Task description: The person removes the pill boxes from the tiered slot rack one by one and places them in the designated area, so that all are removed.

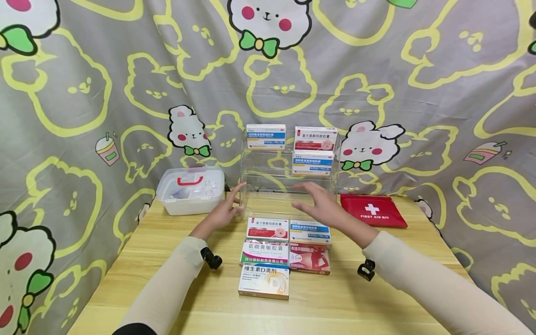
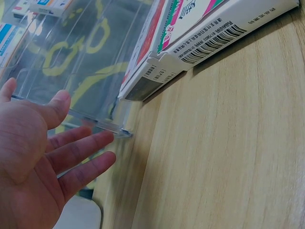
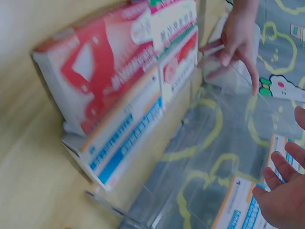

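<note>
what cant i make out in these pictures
- Red pouch, head view: contents hidden by its cover.
- Lowest blue-and-white box, head view: upper right corner hidden by the right forearm.
- Green-and-pink box, left wrist view: cut off by the top edge.
- Red box, right wrist view: small print blurred.
- Right hand, right wrist view: cut off by the right edge.

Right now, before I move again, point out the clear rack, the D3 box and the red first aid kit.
Clear rack (image 1: pixel 268 195): head view, on its bare lower part.
D3 box (image 1: pixel 264 281): head view, on its printed front.
Red first aid kit (image 1: pixel 371 210): head view, on its white cross.
</note>
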Available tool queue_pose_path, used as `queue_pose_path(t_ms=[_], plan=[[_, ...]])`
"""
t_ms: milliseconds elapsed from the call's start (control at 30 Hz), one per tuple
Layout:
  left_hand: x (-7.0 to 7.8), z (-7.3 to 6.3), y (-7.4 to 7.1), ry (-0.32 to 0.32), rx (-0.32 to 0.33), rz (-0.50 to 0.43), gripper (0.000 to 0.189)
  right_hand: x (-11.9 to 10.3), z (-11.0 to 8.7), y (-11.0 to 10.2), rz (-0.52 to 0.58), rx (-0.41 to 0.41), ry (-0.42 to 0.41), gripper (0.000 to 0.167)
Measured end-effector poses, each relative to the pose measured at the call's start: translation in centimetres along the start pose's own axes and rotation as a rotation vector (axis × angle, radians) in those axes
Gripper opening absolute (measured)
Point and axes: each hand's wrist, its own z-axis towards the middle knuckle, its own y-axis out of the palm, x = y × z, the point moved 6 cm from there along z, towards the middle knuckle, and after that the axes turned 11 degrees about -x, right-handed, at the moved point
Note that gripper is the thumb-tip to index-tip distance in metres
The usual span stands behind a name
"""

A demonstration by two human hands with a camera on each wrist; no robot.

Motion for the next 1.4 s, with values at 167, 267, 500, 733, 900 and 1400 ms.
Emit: queue_pose_path(t_ms=[167, 267, 500, 733, 900, 1400], plan=[[-0.1, 0.0, 0.0, -0.013, 0.001, -0.005, 0.085, 0.2, 1.0, -2.0, 0.01, 0.017, -0.006, 0.054], [-0.2, 0.0, 0.1, -0.018, -0.001, -0.008, 0.086, 0.4, 1.7, -3.2, 0.019, 0.03, -0.004, 0.055], [-0.2, -0.1, 0.0, -0.011, 0.001, -0.008, 0.086, 1.3, 3.5, -6.0, 0.003, 0.092, 0.035, 0.057], [-0.2, -0.1, 0.1, -0.007, -0.008, -0.002, 0.086, 2.5, 4.8, -7.7, -0.003, 0.147, 0.099, 0.057], [0.1, -0.1, 0.0, 0.019, -0.003, 0.0, 0.085, 3.1, 5.5, -8.5, -0.006, 0.164, 0.103, 0.056], [0.0, -0.1, 0.0, 0.007, -0.003, -0.016, 0.085, 4.8, 6.6, -9.0, -0.019, 0.19, 0.193, 0.051]])
